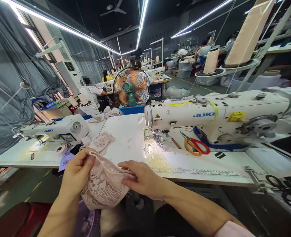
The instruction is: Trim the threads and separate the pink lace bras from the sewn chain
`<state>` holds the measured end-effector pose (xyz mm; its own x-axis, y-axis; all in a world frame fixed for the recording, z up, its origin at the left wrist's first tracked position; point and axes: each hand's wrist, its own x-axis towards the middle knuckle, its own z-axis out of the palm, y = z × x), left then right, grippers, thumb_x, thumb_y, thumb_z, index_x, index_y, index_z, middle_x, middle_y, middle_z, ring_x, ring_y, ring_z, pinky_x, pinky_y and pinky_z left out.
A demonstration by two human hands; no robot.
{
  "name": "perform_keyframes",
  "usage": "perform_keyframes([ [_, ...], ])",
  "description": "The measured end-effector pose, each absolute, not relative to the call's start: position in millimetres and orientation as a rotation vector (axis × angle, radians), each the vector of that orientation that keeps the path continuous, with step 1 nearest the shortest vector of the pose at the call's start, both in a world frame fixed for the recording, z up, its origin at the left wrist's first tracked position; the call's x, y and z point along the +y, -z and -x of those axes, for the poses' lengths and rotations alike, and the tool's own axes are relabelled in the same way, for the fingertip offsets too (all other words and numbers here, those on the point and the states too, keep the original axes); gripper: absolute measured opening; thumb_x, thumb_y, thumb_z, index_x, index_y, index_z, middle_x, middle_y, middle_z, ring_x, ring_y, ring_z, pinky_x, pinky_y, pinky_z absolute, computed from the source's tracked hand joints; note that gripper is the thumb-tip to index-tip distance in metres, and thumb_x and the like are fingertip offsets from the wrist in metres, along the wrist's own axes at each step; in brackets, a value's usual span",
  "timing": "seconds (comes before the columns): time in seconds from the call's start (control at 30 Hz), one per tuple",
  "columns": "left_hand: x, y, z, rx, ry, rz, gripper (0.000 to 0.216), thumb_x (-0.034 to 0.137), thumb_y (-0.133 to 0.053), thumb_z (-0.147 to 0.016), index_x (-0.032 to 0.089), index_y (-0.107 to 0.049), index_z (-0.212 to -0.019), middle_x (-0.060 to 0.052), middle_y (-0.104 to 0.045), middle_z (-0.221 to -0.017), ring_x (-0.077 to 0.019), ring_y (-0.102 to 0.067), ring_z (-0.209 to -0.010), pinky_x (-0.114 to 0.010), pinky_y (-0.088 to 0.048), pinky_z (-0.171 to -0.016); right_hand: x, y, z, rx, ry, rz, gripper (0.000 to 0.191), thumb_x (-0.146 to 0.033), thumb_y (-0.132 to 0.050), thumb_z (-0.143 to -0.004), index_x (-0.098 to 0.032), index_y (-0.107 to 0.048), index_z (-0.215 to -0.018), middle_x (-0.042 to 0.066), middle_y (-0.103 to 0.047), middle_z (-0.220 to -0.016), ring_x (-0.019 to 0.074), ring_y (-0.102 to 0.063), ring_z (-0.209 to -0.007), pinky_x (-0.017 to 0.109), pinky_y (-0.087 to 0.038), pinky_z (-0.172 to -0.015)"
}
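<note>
A pale pink lace bra cup (106, 187) hangs between my two hands, in front of the table's near edge. My left hand (77, 169) pinches its upper left edge between thumb and fingers. On its right side, my right hand (141, 176) has thumb and fingers closed on the fabric. Just beyond them, another lace piece (101, 141) lies on the white table (125, 126). To the right stands a white JUKI sewing machine (180, 113), its lamp lighting the area under the needle.
Orange-and-red-handled scissors (196, 146) lie under the machine arm. A second sewing machine (54, 131) stands at left. Thread cones (246, 36) rise at upper right. Behind the table is a large fan (130, 86); people sit at machines farther back. A purple basket (94, 220) is below.
</note>
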<state>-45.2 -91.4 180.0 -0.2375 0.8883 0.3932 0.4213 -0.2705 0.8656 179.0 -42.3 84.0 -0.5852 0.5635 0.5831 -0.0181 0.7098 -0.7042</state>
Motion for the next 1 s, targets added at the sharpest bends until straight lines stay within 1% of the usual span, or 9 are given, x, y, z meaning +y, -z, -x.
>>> perform_keyframes([
  [0.17,-82,-174,35,1.572,-1.411,-1.666,0.020,0.039,-0.076,-0.077,0.020,-0.070,-0.079,0.000,-0.066,-0.071,-0.0178,-0.056,-0.068,-0.027,-0.044,-0.064,-34,-84,-195,-2.179,-0.951,0.430,0.014,-0.027,-0.071,-0.090,-0.017,-0.073,-0.100,0.007,-0.072,-0.093,0.0199,-0.067,-0.087,0.031,-0.052,-0.083],
  [0.33,-67,-166,21,1.618,-1.145,-1.795,0.024,0.045,-0.075,-0.077,0.021,-0.070,-0.077,-0.002,-0.068,-0.072,-0.0218,-0.060,-0.074,-0.030,-0.046,-0.071,-8,-81,-229,-2.313,-1.035,0.538,0.012,-0.022,-0.070,-0.091,-0.016,-0.074,-0.101,0.006,-0.073,-0.095,0.0183,-0.064,-0.086,0.029,-0.050,-0.078],
  [0.43,-59,-164,11,1.669,-1.029,-1.795,0.028,0.048,-0.073,-0.076,0.021,-0.069,-0.076,-0.003,-0.072,-0.076,-0.0233,-0.062,-0.076,-0.031,-0.048,-0.073,19,-85,-250,-2.454,-1.092,0.494,0.012,-0.021,-0.069,-0.093,-0.015,-0.076,-0.099,0.004,-0.074,-0.091,0.0163,-0.064,-0.081,0.026,-0.049,-0.074],
  [0.6,-64,-178,-4,1.724,-0.935,-1.734,0.028,0.047,-0.077,-0.072,0.020,-0.070,-0.075,0.000,-0.067,-0.069,-0.0180,-0.057,-0.065,-0.026,-0.046,-0.062,60,-94,-271,-2.671,-1.154,0.378,0.006,-0.012,-0.073,-0.090,-0.013,-0.077,-0.093,0.000,-0.076,-0.083,0.0125,-0.068,-0.079,0.019,-0.050,-0.072],
  [0.7,-76,-186,-14,1.707,-0.802,-1.759,0.028,0.048,-0.076,-0.074,0.020,-0.072,-0.075,0.000,-0.066,-0.068,-0.0175,-0.057,-0.063,-0.025,-0.048,-0.058,72,-91,-266,-2.707,-1.027,0.426,0.007,-0.009,-0.077,-0.085,-0.014,-0.074,-0.084,-0.001,-0.073,-0.080,0.0139,-0.067,-0.077,0.024,-0.052,-0.073],
  [0.77,-82,-189,-20,1.730,-0.731,-1.793,0.029,0.049,-0.074,-0.078,0.020,-0.072,-0.076,-0.002,-0.067,-0.068,-0.0189,-0.060,-0.065,-0.026,-0.051,-0.059,75,-90,-253,-2.652,-0.882,0.512,0.008,-0.011,-0.074,-0.088,-0.015,-0.070,-0.083,0.001,-0.071,-0.085,0.0164,-0.066,-0.080,0.032,-0.054,-0.078],
  [0.87,-89,-197,-29,1.796,-0.747,-1.888,0.030,0.049,-0.068,-0.086,0.020,-0.072,-0.080,-0.002,-0.069,-0.069,-0.0200,-0.064,-0.065,-0.026,-0.054,-0.059,76,-95,-225,-2.471,-0.732,0.587,0.005,-0.011,-0.064,-0.095,-0.014,-0.067,-0.092,0.005,-0.069,-0.100,0.0206,-0.066,-0.093,0.040,-0.054,-0.087],
  [0.93,-96,-206,-39,1.819,-0.795,-2.060,0.026,0.046,-0.065,-0.089,0.022,-0.074,-0.085,-0.002,-0.072,-0.073,-0.0201,-0.067,-0.066,-0.025,-0.056,-0.061,79,-101,-207,-2.326,-0.695,0.595,0.016,-0.007,-0.055,-0.098,-0.014,-0.067,-0.105,0.009,-0.069,-0.114,0.0225,-0.063,-0.107,0.040,-0.051,-0.095],
  [1.0,-103,-209,-52,1.756,-0.745,-2.303,0.017,0.038,-0.064,-0.091,0.025,-0.075,-0.094,-0.002,-0.076,-0.082,-0.0203,-0.071,-0.073,-0.024,-0.059,-0.067,84,-101,-196,-2.206,-0.692,0.602,0.025,-0.004,-0.048,-0.099,-0.014,-0.065,-0.116,0.012,-0.065,-0.128,0.0215,-0.059,-0.121,0.038,-0.048,-0.103],
])
